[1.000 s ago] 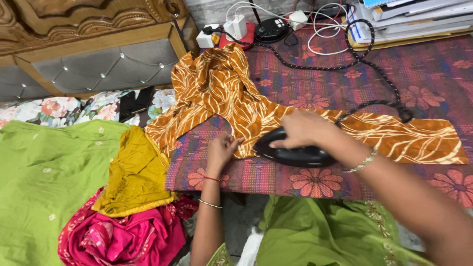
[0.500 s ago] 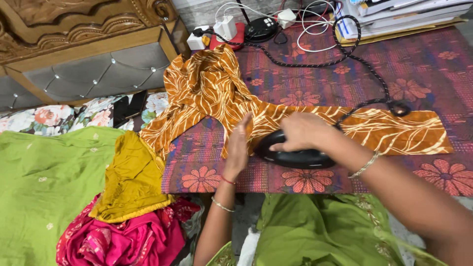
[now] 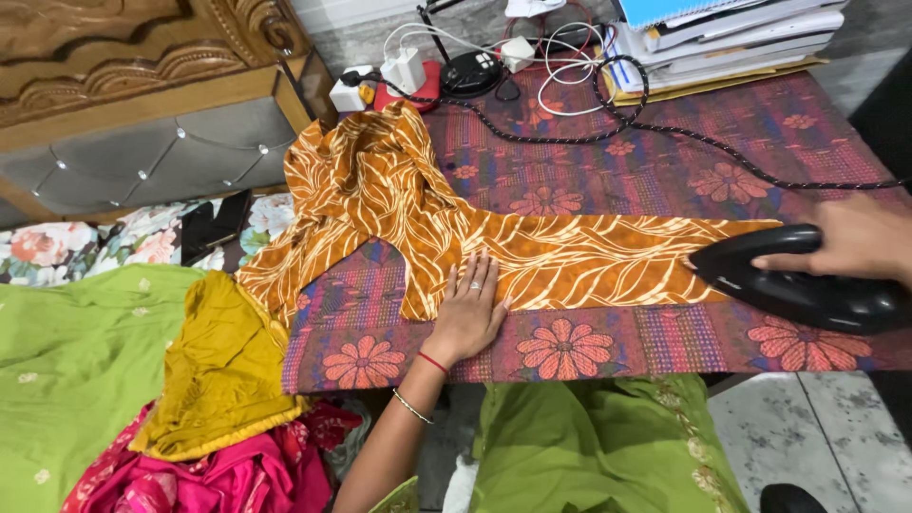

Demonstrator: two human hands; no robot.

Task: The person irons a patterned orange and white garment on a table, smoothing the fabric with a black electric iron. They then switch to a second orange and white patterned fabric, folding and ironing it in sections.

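Observation:
An orange cloth with white wavy lines (image 3: 570, 252) lies partly spread on a purple flowered cover (image 3: 665, 161); its other end is bunched up at the left. My left hand (image 3: 472, 309) lies flat, fingers together, on the cloth's near edge. My right hand (image 3: 860, 237) grips the handle of a black iron (image 3: 807, 290) that rests at the cloth's right end. The iron's braided black cord (image 3: 608, 133) runs back across the cover to a power strip.
A power strip with chargers and white cables (image 3: 456, 66) sits at the back, next to stacked books and papers (image 3: 722, 38). Green (image 3: 66, 370), mustard (image 3: 223, 370) and pink (image 3: 218, 475) clothes pile at the left. A carved wooden headboard (image 3: 123, 66) stands at far left.
My right hand has slid the iron to the right along the cloth strip, to its end. My left hand has gone from upright on edge to flat on the cloth.

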